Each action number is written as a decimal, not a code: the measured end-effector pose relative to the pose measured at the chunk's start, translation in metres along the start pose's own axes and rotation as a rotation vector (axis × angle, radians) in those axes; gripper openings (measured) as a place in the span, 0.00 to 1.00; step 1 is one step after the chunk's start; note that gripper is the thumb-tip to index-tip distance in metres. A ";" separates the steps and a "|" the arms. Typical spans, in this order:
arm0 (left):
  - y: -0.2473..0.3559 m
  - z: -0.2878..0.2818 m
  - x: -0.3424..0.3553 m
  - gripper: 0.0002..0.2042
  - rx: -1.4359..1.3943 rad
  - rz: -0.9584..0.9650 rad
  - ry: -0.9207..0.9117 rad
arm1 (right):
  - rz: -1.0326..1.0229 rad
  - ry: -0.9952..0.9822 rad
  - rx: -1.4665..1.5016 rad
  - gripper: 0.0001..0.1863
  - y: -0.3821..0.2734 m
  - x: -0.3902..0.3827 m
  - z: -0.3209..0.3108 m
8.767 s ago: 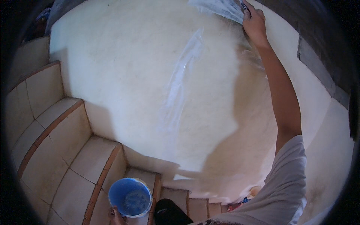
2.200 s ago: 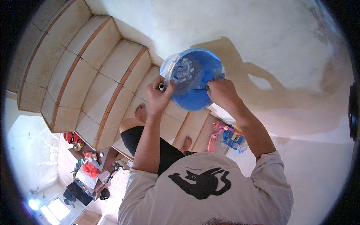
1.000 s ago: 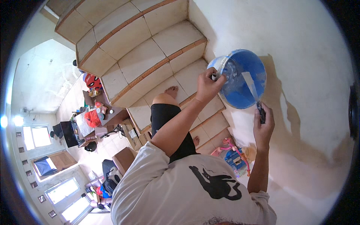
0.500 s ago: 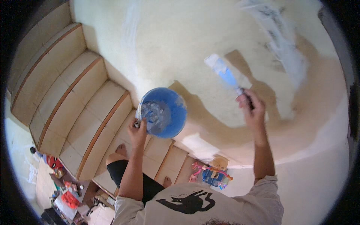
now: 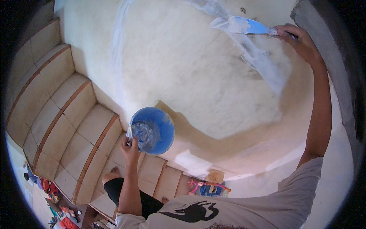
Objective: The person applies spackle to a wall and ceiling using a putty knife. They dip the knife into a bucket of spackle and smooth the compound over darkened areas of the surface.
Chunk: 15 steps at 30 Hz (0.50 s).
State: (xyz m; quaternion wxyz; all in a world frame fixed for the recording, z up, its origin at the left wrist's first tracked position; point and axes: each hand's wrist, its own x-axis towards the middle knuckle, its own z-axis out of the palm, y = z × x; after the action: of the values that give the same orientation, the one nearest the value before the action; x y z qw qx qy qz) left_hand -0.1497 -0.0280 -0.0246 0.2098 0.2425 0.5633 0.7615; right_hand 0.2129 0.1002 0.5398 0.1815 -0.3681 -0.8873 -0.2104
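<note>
In my right hand (image 5: 299,40) is a putty knife (image 5: 255,28) with a dark handle, its bluish blade lying along the upper wall. Whitish filler (image 5: 238,24) covers the blade's end, over a smeared pale band on the wall. My left hand (image 5: 130,148) grips the rim of a blue bucket (image 5: 164,131) at its left side, lower and nearer to me. Grey-white filler paste (image 5: 145,135) lies in the bucket, whose mouth is tipped toward my view.
Tiled stairs (image 5: 82,110) with brown edges climb along the left. A curved cream wall (image 5: 171,65) with pale patches fills the middle. A grey concrete edge (image 5: 324,42) runs down the right. Toys (image 5: 209,189) and household clutter (image 5: 65,213) lie below.
My right hand has swung up and to the right, bringing the putty knife's blade onto the wall's pale band. The bucket sits lower and farther left in view, still in my left hand.
</note>
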 end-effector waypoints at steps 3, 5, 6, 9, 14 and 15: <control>-0.001 -0.001 0.000 0.11 0.007 -0.024 0.000 | -0.096 -0.035 -0.063 0.18 0.002 0.020 -0.014; -0.011 -0.004 0.003 0.11 0.018 -0.052 -0.007 | -0.102 -0.056 -0.048 0.17 -0.003 0.033 -0.017; -0.014 -0.005 0.005 0.11 0.007 -0.040 -0.017 | -0.105 -0.067 -0.042 0.17 -0.008 0.038 -0.019; -0.014 -0.007 0.007 0.11 0.019 -0.005 -0.033 | -0.024 -0.159 -0.190 0.16 -0.023 0.051 -0.025; -0.015 -0.008 0.009 0.11 0.087 -0.007 -0.101 | -0.019 -0.074 -0.216 0.15 -0.015 0.056 -0.022; -0.013 -0.008 0.008 0.11 0.083 -0.002 -0.081 | -0.017 -0.050 -0.224 0.14 -0.009 0.055 -0.024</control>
State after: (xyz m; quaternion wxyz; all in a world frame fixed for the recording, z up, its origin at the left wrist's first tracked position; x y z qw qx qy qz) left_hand -0.1602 -0.0258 -0.0378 0.2228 0.2809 0.5858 0.7268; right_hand 0.1737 0.1146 0.5840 0.1153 -0.3838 -0.8655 -0.3006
